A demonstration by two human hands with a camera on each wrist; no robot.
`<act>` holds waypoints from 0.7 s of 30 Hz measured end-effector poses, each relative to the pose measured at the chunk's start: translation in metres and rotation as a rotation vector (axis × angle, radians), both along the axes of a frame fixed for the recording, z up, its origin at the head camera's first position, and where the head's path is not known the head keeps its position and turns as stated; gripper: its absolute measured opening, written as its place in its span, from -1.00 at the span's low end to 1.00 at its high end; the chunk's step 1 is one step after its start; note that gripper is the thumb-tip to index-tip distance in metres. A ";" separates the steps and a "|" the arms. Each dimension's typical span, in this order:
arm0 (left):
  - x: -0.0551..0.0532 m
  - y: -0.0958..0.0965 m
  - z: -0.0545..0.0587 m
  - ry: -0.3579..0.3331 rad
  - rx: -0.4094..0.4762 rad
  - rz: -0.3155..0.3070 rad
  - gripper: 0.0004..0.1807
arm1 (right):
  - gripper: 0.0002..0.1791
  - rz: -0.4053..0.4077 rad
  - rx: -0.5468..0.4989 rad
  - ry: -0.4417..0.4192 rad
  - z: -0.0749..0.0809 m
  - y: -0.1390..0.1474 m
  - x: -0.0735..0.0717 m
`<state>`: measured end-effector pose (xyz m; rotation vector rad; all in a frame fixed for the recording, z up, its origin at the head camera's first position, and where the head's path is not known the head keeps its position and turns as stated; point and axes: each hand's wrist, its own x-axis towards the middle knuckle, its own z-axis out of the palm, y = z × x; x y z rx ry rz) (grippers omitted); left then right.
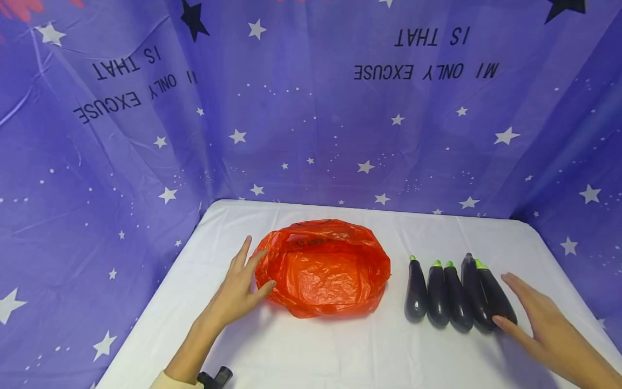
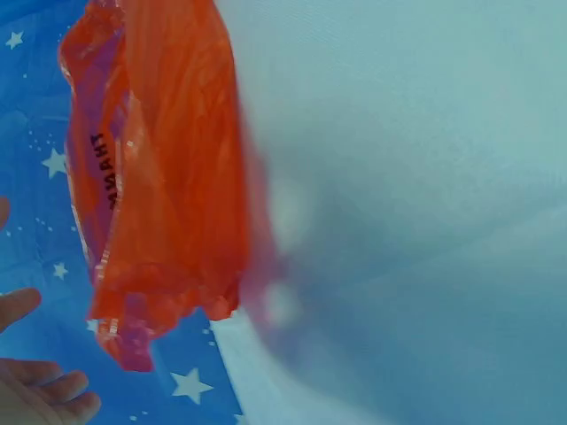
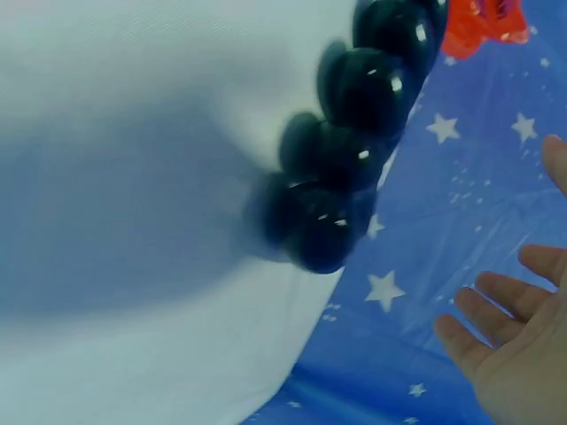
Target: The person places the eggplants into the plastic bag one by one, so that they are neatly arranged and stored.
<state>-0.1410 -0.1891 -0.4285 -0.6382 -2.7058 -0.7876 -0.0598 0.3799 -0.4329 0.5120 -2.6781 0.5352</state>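
A red plastic bag (image 1: 325, 275) stands on the table with its mouth spread wide, and its inside shows bare red film. At the bag's left side is my left hand (image 1: 238, 292), fingers extended and spread, fingertips right at the rim. Several dark eggplants (image 1: 438, 297) with green stem ends lie side by side to the right of the bag. My right hand (image 1: 546, 327) hovers at the rightmost eggplant (image 1: 497, 297), thumb and fingers spread apart around its side. In the right wrist view the eggplants (image 3: 323, 230) appear end-on, apart from the right hand (image 3: 523, 336).
A white cloth covers the table (image 1: 359, 351). Purple curtains (image 1: 340, 108) with stars and lettering enclose the back and sides. A black device (image 1: 216, 378) sits at my left wrist.
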 end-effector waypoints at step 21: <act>-0.012 -0.007 -0.027 -0.160 0.180 0.021 -0.19 | -0.20 -0.275 -0.114 -0.314 -0.022 0.032 -0.003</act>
